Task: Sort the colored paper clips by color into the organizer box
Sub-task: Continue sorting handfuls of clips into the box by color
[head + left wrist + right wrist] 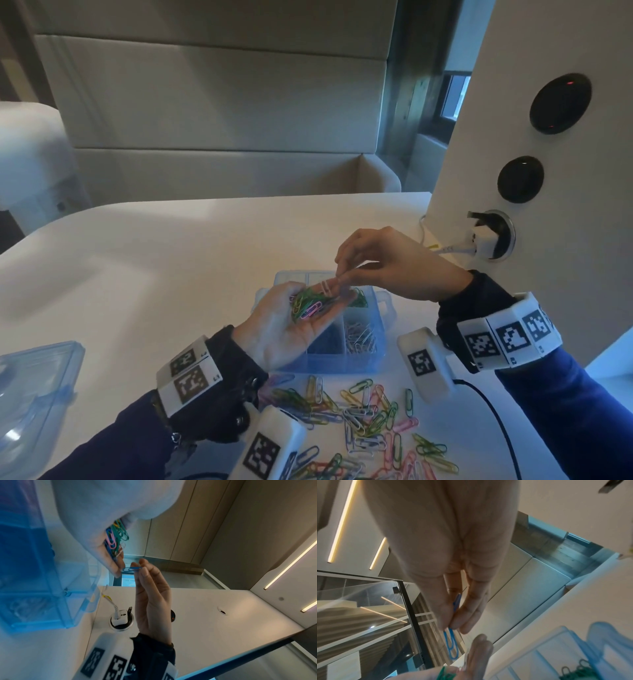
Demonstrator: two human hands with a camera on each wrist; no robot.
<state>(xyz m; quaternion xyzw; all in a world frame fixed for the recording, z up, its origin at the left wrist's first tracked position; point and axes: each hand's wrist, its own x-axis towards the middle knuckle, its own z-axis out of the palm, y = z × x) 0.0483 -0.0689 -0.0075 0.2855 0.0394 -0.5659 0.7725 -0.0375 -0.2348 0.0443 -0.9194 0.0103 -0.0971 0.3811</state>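
Note:
My left hand [317, 298] is palm up over the translucent blue organizer box [378, 346], its fingers cupped round a bunch of paper clips [306, 305], mostly green with some pink and blue. My right hand [339, 278] pinches one blue clip [132, 568] between thumb and fingertips, just beyond the left fingertips [479, 653]. The blue clip [452, 645] hangs free of the bunch [116, 536]. The box holds green clips [359, 298] in a far compartment, white clips [359, 337] near right and dark clips [325, 341] beside them. A loose mixed pile [363, 421] lies in front of the box.
The box's clear lid [37, 387] lies at the table's left front edge. To the right a white wall panel carries a plugged-in charger [483, 238] close to my right wrist. A black cable [489, 407] runs across the table at the right.

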